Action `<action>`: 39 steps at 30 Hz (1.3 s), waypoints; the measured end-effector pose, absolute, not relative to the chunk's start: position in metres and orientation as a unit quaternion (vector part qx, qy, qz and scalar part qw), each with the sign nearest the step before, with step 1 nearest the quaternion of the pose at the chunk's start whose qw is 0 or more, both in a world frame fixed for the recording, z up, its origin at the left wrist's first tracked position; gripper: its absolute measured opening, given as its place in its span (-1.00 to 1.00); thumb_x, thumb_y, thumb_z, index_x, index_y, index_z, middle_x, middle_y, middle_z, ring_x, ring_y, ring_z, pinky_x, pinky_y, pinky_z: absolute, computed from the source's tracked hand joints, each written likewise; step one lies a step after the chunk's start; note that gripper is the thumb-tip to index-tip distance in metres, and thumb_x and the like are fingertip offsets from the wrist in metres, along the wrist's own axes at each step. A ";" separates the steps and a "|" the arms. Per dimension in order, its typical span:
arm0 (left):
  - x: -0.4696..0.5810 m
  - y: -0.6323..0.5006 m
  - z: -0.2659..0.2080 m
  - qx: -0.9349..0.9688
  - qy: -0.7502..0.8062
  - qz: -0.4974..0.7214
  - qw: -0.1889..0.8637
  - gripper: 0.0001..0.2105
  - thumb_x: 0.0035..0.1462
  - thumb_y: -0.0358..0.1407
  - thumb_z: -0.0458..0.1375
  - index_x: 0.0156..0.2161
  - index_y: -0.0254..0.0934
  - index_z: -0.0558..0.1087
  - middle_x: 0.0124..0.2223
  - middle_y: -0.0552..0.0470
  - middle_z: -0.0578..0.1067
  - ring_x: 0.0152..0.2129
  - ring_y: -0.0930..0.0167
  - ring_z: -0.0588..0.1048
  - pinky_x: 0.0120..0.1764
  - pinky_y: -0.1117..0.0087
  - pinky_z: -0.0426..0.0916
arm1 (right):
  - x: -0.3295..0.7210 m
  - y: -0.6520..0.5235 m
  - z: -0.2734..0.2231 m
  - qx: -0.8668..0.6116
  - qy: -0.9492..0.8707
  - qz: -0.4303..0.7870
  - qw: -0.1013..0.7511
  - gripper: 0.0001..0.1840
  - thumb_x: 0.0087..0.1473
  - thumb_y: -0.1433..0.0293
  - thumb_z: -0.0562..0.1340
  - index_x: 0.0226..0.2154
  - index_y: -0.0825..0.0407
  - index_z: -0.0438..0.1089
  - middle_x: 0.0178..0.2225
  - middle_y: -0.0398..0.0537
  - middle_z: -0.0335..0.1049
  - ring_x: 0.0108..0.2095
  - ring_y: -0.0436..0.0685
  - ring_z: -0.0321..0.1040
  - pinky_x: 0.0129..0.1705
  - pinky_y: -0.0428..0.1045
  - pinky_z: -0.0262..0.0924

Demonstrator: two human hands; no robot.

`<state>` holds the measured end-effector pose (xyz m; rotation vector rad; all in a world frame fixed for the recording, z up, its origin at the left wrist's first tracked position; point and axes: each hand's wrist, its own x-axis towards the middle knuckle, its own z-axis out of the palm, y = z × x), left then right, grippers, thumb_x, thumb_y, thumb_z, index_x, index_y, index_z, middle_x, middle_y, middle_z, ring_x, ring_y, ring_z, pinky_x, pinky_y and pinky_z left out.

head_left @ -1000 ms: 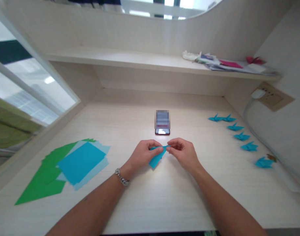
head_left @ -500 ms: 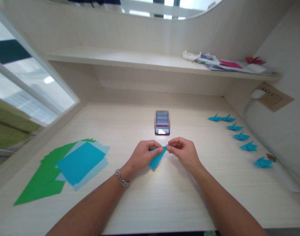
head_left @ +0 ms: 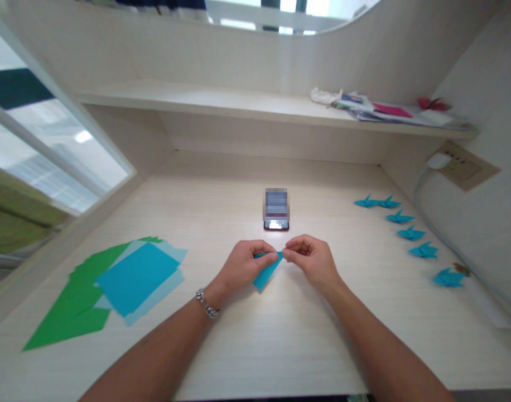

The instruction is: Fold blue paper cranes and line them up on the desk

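A folded piece of blue paper (head_left: 264,277) is held between both hands at the middle of the desk. My left hand (head_left: 252,262) pinches its upper edge between thumb and fingers, and part of the paper hides behind that hand. At the paper's right tip, the thumb and fingertips of my right hand (head_left: 312,258) press together on the corner. The paper's lower end points down toward me. A phone (head_left: 276,224) lies on the desk just beyond the hands, most of its screen blurred.
Blue square sheets (head_left: 138,278) lie over green sheets (head_left: 75,304) on the left. Several folded blue paper cranes (head_left: 411,232) form a row at the right. A cable (head_left: 431,223) runs from the wall socket (head_left: 468,167). Above the desk, a shelf (head_left: 217,106) carries papers (head_left: 389,110).
Almost nothing differs. The folded blue paper has tilted very slightly, its lower end shifting a little left and down, with both hands still pinching it.
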<state>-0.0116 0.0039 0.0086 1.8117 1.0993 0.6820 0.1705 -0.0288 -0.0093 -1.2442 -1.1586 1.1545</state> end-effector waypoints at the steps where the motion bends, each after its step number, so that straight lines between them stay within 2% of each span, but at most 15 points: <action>1: -0.012 0.004 0.009 0.728 0.443 0.273 0.446 -0.81 0.04 -0.23 0.20 -0.37 -0.33 0.56 -0.43 -0.01 0.57 -0.50 0.41 0.47 -0.44 0.46 0.32 | 0.170 -0.029 -0.009 -0.515 -0.480 0.484 0.520 -0.77 -0.22 0.36 0.42 -0.44 0.08 0.45 -0.50 -0.09 0.47 -0.48 0.05 0.39 -0.38 -0.05 0.28; 5: -0.012 0.005 0.007 0.718 0.440 0.273 0.465 -0.80 0.04 -0.22 0.21 -0.38 -0.34 0.56 -0.44 -0.02 0.56 -0.51 0.41 0.46 -0.45 0.46 0.31 | 0.172 -0.027 -0.008 -0.491 -0.465 0.515 0.527 -0.73 -0.23 0.34 0.43 -0.41 0.07 0.44 -0.49 -0.10 0.47 -0.48 0.04 0.39 -0.38 -0.04 0.29; 8: -0.013 0.006 0.005 0.709 0.443 0.275 0.475 -0.81 0.05 -0.23 0.20 -0.38 -0.35 0.55 -0.43 -0.02 0.56 -0.50 0.42 0.45 -0.45 0.45 0.31 | 0.176 -0.025 -0.007 -0.482 -0.435 0.538 0.537 -0.71 -0.10 0.24 0.36 -0.34 0.08 0.44 -0.46 -0.06 0.49 -0.47 0.05 0.41 -0.36 -0.01 0.33; 11: -0.013 0.007 0.004 0.708 0.445 0.271 0.477 -0.82 0.04 -0.25 0.20 -0.38 -0.35 0.55 -0.42 -0.03 0.57 -0.49 0.41 0.45 -0.43 0.44 0.32 | 0.178 -0.024 -0.007 -0.502 -0.452 0.516 0.527 -0.70 0.01 0.17 0.27 -0.36 0.09 0.44 -0.45 -0.04 0.48 -0.47 0.04 0.39 -0.36 -0.01 0.32; 17: -0.012 0.005 0.004 0.717 0.440 0.263 0.473 -0.78 0.05 -0.20 0.20 -0.37 -0.35 0.56 -0.44 -0.03 0.57 -0.52 0.41 0.44 -0.46 0.45 0.30 | 0.172 -0.030 -0.008 -0.544 -0.582 0.440 0.415 -0.80 0.03 0.28 0.26 -0.48 0.08 0.45 -0.56 -0.11 0.42 -0.52 0.02 0.32 -0.43 -0.06 0.21; 24: -0.011 0.006 0.004 0.716 0.438 0.259 0.478 -0.78 0.04 -0.20 0.20 -0.39 -0.35 0.57 -0.43 -0.04 0.57 -0.50 0.40 0.45 -0.44 0.44 0.30 | 0.170 -0.032 -0.008 -0.555 -0.594 0.425 0.398 -0.84 0.03 0.31 0.25 -0.44 0.07 0.45 -0.53 -0.12 0.43 -0.50 0.02 0.32 -0.43 -0.08 0.18; 28: -0.012 0.008 0.002 0.704 0.442 0.253 0.495 -0.77 0.03 -0.19 0.20 -0.39 -0.36 0.57 -0.43 -0.05 0.57 -0.50 0.40 0.45 -0.45 0.44 0.29 | 0.169 -0.030 -0.009 -0.560 -0.585 0.432 0.396 -0.80 0.04 0.29 0.22 -0.49 0.07 0.42 -0.57 -0.13 0.40 -0.53 0.01 0.30 -0.47 -0.08 0.17; 34: -0.014 0.012 0.000 0.669 0.463 0.267 0.516 -0.71 0.04 -0.15 0.18 -0.49 -0.38 0.51 -0.57 0.03 0.46 -0.63 0.49 0.33 -0.57 0.50 0.18 | 0.171 -0.027 -0.012 -0.566 -0.537 0.473 0.409 -0.79 0.02 0.28 0.24 -0.50 0.10 0.40 -0.62 -0.13 0.37 -0.60 0.00 0.28 -0.51 -0.09 0.17; 39: -0.014 0.010 0.001 0.684 0.462 0.258 0.503 -0.75 0.03 -0.20 0.19 -0.51 -0.37 0.51 -0.58 0.05 0.45 -0.63 0.50 0.33 -0.57 0.51 0.18 | 0.170 -0.028 -0.013 -0.553 -0.558 0.484 0.385 -0.84 0.00 0.32 0.25 -0.45 0.10 0.44 -0.58 -0.11 0.40 -0.56 0.01 0.31 -0.46 -0.08 0.20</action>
